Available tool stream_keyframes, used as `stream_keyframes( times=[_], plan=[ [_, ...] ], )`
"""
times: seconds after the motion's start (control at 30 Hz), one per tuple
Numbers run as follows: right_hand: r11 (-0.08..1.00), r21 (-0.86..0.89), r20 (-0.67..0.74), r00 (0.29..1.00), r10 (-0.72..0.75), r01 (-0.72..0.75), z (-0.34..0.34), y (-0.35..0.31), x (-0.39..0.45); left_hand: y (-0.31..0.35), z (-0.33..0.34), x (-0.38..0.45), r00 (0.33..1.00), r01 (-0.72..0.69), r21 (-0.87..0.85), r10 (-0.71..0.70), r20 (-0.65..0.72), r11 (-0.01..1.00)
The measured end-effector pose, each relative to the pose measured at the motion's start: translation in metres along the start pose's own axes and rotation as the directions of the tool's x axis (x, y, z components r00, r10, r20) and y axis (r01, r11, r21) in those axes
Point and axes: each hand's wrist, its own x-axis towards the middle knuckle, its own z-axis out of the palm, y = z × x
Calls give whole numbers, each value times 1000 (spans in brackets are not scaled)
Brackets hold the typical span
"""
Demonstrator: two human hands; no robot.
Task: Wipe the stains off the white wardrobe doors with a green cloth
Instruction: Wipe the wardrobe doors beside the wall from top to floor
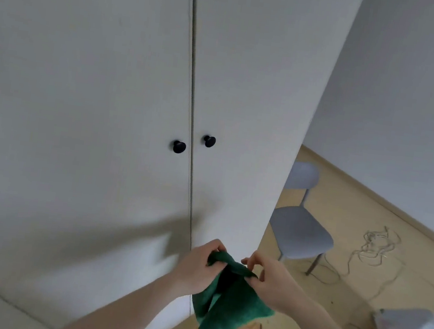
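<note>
Holding the green cloth (222, 300) up in front of the wardrobe doors (109, 95), I had both hands on its top edge: the left hand (196, 269) was clenched around a bunched corner, and the right hand (266, 281) pinched the other side between thumb and fingertips. The rest hung loose below, folded on itself, apart from the doors and low near the right door's outer edge. It looked light, soft and floppy, with a nap that I judged would grip rather than slip. I reckoned a pinch at the edges suited only spreading it; for wiping, I would gather it into a flat pad under one palm. Any stains were too faint for me to make out near the two black knobs (179, 147).
</note>
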Motion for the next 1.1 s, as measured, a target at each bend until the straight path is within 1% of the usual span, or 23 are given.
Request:
stream_keyframes(
  times=[0.1,0.2,0.37,0.47,0.57,0.7,0.83,0.93,1.0,1.1],
  plan=[
    [999,-5,18,999,51,-51,-24,15,22,11,1,41,995,-82,33,80,60,996],
    [995,-7,28,995,96,-96,-43,33,50,8,4,88,982,-148,98,134,130,984],
    [978,-3,-36,978,207,-207,-70,73,87,-4,23,164,954,-207,215,147,263,954],
    [965,-11,-83,962,261,-263,-86,93,95,0,41,191,946,-227,261,148,289,938],
    [946,-19,-90,943,322,-324,-105,118,101,8,67,216,940,-259,316,163,300,913],
    [936,-42,-82,935,345,-349,-140,155,112,24,99,251,943,-280,382,177,283,881],
    [934,-62,-62,935,350,-353,-181,211,131,34,134,297,947,-257,468,125,295,845],
    [925,-99,-21,930,367,-367,-219,260,144,47,169,329,949,-227,523,65,310,822],
    [926,-116,-4,933,361,-359,-242,286,154,59,187,348,956,-213,538,61,287,816],
    [929,-125,17,936,352,-348,-276,322,174,84,208,384,975,-176,540,70,212,823]
  ],
)
